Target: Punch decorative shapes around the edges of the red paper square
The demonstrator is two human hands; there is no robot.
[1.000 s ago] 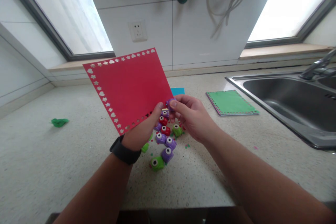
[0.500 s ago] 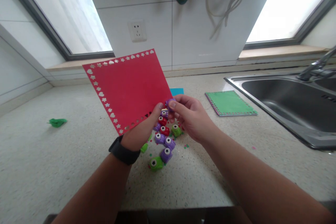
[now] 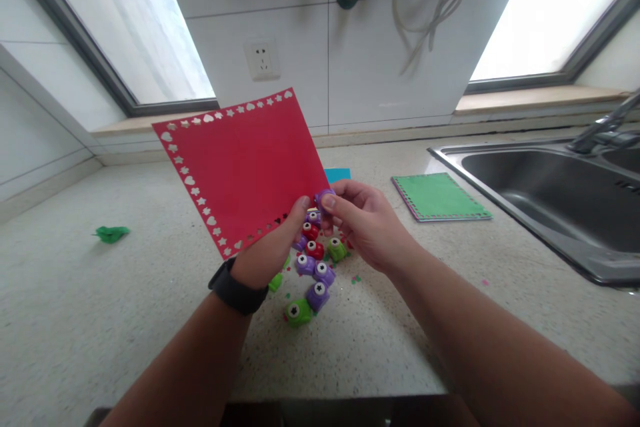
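Observation:
My left hand (image 3: 275,233) grips a red sheet of paper (image 3: 245,167) near its lower edge, thumb on top. Star, heart and flower holes run along the sheet's left, top and lower edges. Between the thumb and fingers of my right hand (image 3: 367,220) is a small purple craft punch (image 3: 325,199), at the sheet's lower right corner. Below both hands lie several more punches: purple ones (image 3: 318,295), red ones (image 3: 315,249) and green ones (image 3: 299,312), with tiny paper cut-outs (image 3: 356,279) scattered about them.
On the right, a stack of punched paper with a green sheet (image 3: 443,195) on top lies beside the steel sink (image 3: 530,213). A blue sheet (image 3: 339,175) shows behind my right hand. A crumpled green piece (image 3: 112,233) rests on the counter at left.
The red sheet has tilted slightly, its far left corner shifting left and its top edge rising a little. Both hands keep their hold and stay nearly in place.

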